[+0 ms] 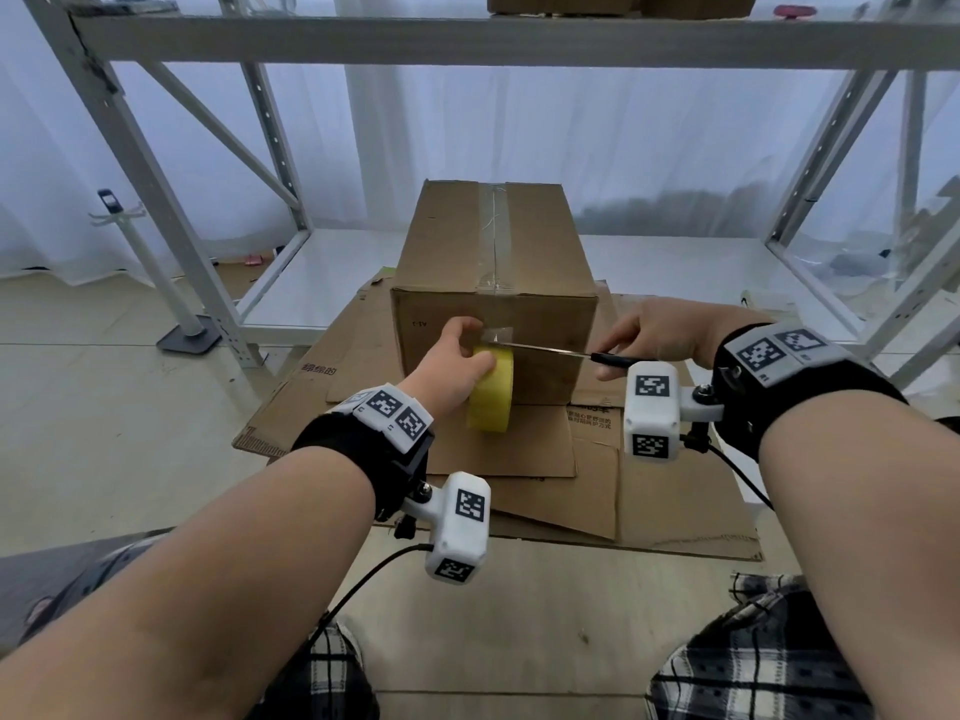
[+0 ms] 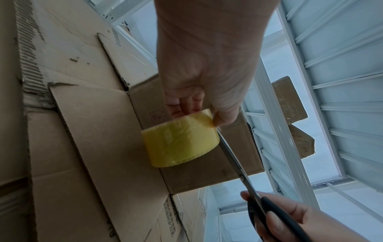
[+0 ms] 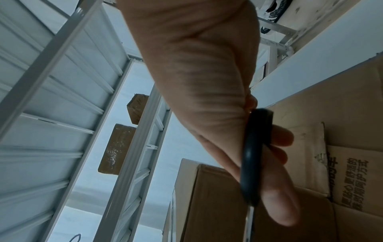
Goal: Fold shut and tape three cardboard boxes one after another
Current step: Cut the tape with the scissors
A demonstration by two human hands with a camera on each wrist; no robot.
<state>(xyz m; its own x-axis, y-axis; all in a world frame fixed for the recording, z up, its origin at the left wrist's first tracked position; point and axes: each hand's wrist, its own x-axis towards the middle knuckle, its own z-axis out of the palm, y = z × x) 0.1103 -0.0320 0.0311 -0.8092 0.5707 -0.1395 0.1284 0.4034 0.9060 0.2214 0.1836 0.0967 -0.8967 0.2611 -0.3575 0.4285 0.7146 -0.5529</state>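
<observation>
Head view: the cardboard box (image 1: 493, 288), folded shut, stands on flattened cardboard (image 1: 519, 459) on the floor. The left hand (image 1: 457, 356) grips the yellow tape roll (image 1: 491, 389) against its near face.

Left wrist view: scissors (image 2: 238, 163) meet the taut tape; slack could let the strip crumple.

Right wrist view: the right hand (image 3: 207, 98) is curled through the handle; metal shelving (image 3: 132, 147) stands behind.

The flattened cardboard sheet (image 3: 350, 178) near the right edge of the floor cardboard bears printed Chinese lines, partly readable: "更舒适的" and "呵护方式". A flattened piece (image 1: 311, 370) at the left edge reads "绵绵的". The small print on the front of the cardboard box (image 1: 418, 323) is illegible.
</observation>
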